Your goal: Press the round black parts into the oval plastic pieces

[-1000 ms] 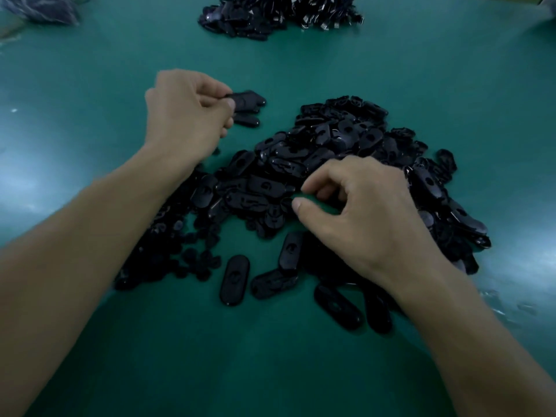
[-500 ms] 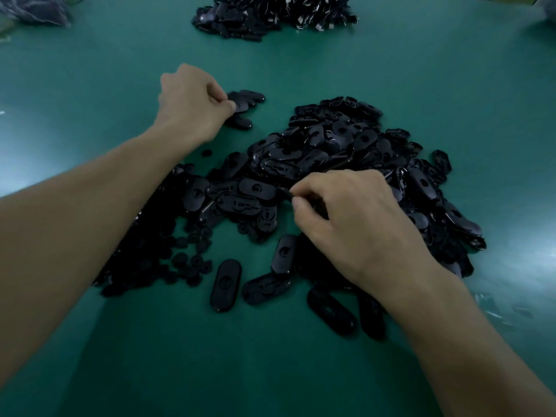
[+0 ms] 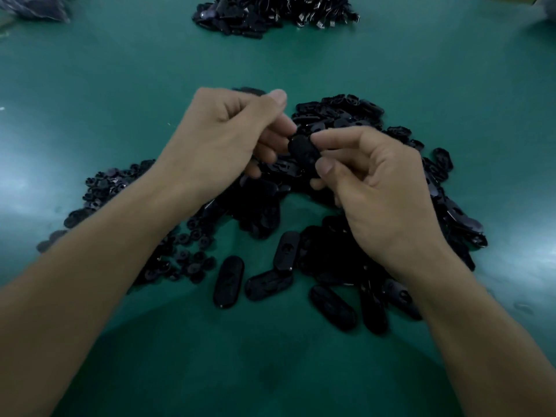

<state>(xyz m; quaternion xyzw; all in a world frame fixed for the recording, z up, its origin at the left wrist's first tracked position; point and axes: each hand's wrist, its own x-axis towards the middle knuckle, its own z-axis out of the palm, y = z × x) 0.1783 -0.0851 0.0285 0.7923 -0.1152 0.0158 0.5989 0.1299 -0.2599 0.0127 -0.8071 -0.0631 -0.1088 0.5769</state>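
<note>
The right grip (image 3: 382, 188) pinches one oval (image 3: 304, 150) between thumb and forefinger, held up off the tabletop (image 3: 120, 85). The left grip (image 3: 222, 130) is curled, its fingers meeting the oval's left end; whether they also hold a round part I cannot tell. Under and beyond both grips spreads the big pile (image 3: 346, 115) of ovals, and a second heap (image 3: 270, 13) lies far beyond them. Below the left grip lie many loose round parts (image 3: 192, 260). Judging by these stocks, most of the work is left. This oval looks about to be fitted, with no press yet visible.
</note>
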